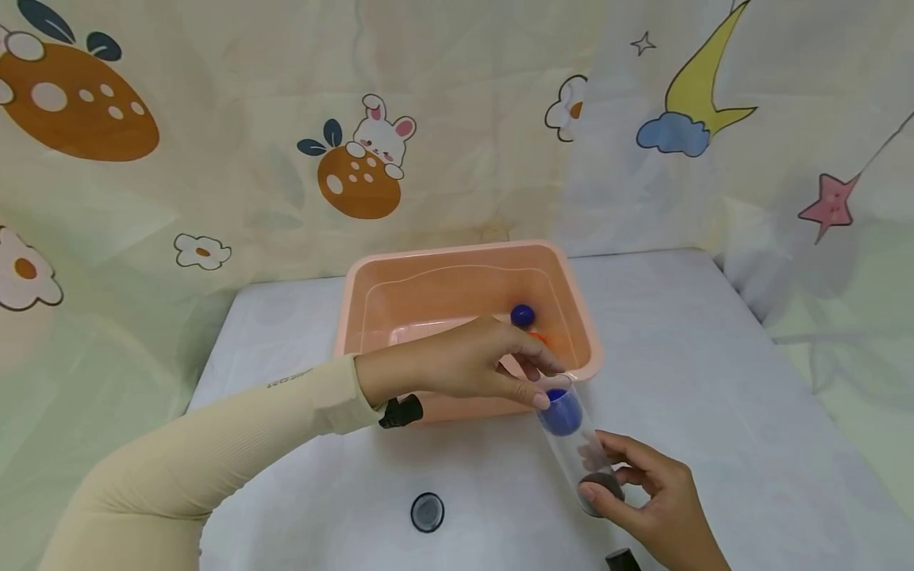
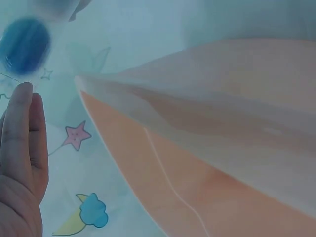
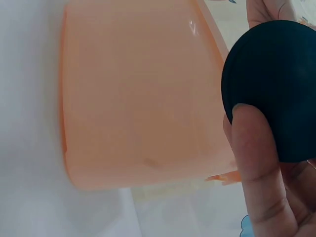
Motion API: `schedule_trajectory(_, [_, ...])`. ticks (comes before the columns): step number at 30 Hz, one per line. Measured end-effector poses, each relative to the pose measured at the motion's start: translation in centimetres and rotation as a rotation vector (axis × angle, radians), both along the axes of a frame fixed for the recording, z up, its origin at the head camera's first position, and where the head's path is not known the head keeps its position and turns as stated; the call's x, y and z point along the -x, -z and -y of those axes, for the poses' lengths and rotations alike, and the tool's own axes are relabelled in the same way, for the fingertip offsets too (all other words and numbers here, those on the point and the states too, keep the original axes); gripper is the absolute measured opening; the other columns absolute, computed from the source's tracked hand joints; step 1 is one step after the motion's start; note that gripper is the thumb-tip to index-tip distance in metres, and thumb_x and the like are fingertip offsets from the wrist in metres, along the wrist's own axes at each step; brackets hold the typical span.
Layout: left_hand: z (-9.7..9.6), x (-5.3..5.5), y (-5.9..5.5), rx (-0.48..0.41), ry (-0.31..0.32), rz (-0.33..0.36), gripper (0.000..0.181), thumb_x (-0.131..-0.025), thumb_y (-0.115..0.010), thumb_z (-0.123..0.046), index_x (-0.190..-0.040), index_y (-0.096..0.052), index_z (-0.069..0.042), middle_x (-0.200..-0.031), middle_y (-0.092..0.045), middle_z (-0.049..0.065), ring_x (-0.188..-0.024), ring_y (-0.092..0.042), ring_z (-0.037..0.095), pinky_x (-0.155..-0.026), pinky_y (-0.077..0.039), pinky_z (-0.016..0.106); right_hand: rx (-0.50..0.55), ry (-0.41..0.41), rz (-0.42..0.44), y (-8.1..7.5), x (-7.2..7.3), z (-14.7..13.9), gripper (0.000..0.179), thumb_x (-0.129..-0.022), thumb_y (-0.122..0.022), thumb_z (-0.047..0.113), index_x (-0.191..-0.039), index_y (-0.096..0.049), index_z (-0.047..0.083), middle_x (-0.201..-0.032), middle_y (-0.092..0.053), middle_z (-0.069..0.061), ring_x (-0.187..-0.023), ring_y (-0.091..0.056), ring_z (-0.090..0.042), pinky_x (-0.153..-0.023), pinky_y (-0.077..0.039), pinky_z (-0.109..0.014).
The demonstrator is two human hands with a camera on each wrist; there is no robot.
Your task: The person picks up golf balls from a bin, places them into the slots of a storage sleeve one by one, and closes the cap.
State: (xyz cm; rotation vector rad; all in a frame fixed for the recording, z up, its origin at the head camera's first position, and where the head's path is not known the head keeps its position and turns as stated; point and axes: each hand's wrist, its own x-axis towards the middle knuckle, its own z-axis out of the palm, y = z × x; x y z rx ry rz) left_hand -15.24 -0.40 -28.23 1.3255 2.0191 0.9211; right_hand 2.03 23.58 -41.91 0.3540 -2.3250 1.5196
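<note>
My right hand grips a clear tube near its lower end, tilted over the table. A dark round end cap fills the right wrist view, with a finger against its edge. Inside the tube, close to the upper mouth, is a blue ball, blurred in the left wrist view. My left hand is at that mouth, thumb and fingertips by the rim. In the left wrist view its fingers look straight, apart from the ball.
Behind the hands stands a peach plastic basin. Another blue ball and a partly hidden orange thing lie in it. On the white table, left of the tube, is a loose dark round cap. Patterned cloth hangs behind.
</note>
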Motion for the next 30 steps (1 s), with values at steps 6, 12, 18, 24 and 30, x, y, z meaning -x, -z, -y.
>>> schedule_trajectory(6, [-0.1, 0.3, -0.3, -0.013, -0.026, 0.013, 0.043, -0.100, -0.081, -0.018, -0.139, -0.071, -0.003, -0.139, -0.072, 0.007, -0.118, -0.068, 0.010, -0.098, -0.056, 0.018, 0.042, -0.017, -0.011, 0.1, 0.0, 0.0, 0.059, -0.073, -0.084, -0.024, -0.127, -0.074, -0.003, -0.111, -0.079, 0.004, -0.092, -0.073, -0.006, -0.070, -0.062, -0.019])
schedule_trajectory(12, [-0.1, 1.4, -1.0, -0.064, -0.053, 0.005, 0.044, -0.098, -0.083, -0.016, -0.137, -0.071, -0.002, -0.139, -0.071, 0.005, -0.126, -0.067, 0.014, -0.100, -0.057, 0.020, 0.032, 0.040, 0.031, 0.3, -0.3, 0.0, 0.056, -0.073, -0.085, -0.023, -0.125, -0.074, -0.004, -0.112, -0.078, 0.008, -0.090, -0.072, -0.006, -0.070, -0.063, -0.019])
schedule_trajectory(18, [0.3, 3.7, -2.1, -0.129, -0.086, -0.085, 0.054, -0.094, -0.088, -0.017, -0.142, -0.069, -0.002, -0.139, -0.072, 0.004, -0.129, -0.066, 0.012, -0.113, -0.050, 0.025, 0.022, 0.092, 0.059, 0.8, -0.6, -0.3, 0.055, -0.073, -0.086, -0.021, -0.124, -0.074, -0.003, -0.111, -0.078, 0.009, -0.090, -0.071, -0.005, -0.071, -0.062, -0.018])
schedule_trajectory(24, [0.8, 6.0, -1.4, -0.120, -0.170, -0.051, 0.061, -0.090, -0.091, -0.015, -0.146, -0.067, -0.004, -0.143, -0.071, 0.003, -0.136, -0.063, 0.014, -0.119, -0.046, 0.029, 0.059, 0.097, 0.066, 1.2, -1.2, -0.8, 0.056, -0.074, -0.083, -0.025, -0.125, -0.073, -0.006, -0.115, -0.077, 0.007, -0.093, -0.071, -0.005, -0.072, -0.063, -0.019])
schedule_trajectory(30, [0.6, 8.0, 0.4, -0.100, -0.194, -0.014, 0.063, -0.090, -0.091, -0.013, -0.147, -0.067, -0.006, -0.145, -0.070, 0.004, -0.133, -0.065, 0.019, -0.115, -0.050, 0.030, 0.089, 0.114, 0.109, 1.4, -1.5, -1.1, 0.053, -0.076, -0.081, -0.027, -0.125, -0.071, -0.008, -0.111, -0.076, 0.005, -0.094, -0.072, -0.006, -0.071, -0.064, -0.024])
